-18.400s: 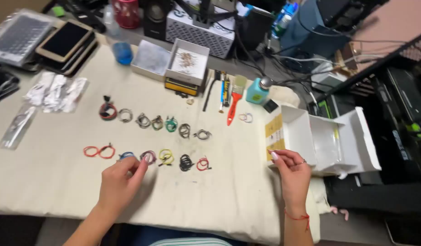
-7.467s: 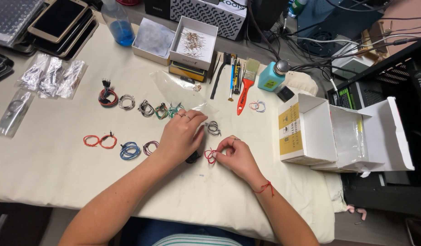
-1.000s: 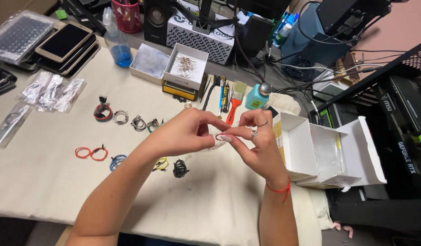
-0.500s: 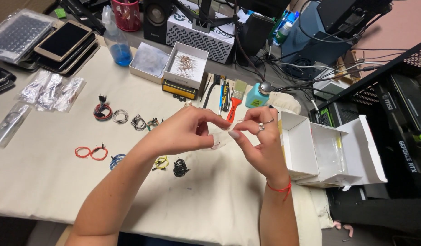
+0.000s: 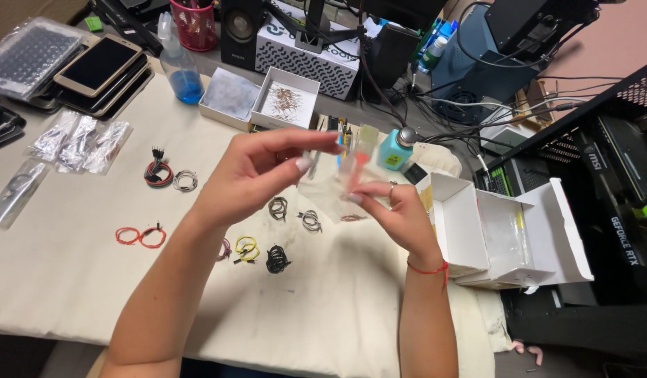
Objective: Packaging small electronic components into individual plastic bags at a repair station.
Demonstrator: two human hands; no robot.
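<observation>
Fingers of left hand (image 5: 257,175) and right hand (image 5: 393,213) pinch a clear plastic bag (image 5: 334,185) above the surface (image 5: 71,280), near coiled wires (image 5: 278,259).

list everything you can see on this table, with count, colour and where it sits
clear plastic bag: 1, transparent, held up between both hands
small coiled jumper wires: several; red, yellow, black, grey; spread on the cloth
open white cardboard box: 1, white, right edge
shallow white trays: 2, white, far centre
blue-liquid spray bottle: 1, clear and blue, far left
phones: a stack, dark screens, far left
teal dispenser bottle: 1, teal, far centre
cream cloth-covered table: 1
left hand: pinching bag
right hand: pinching bag
</observation>
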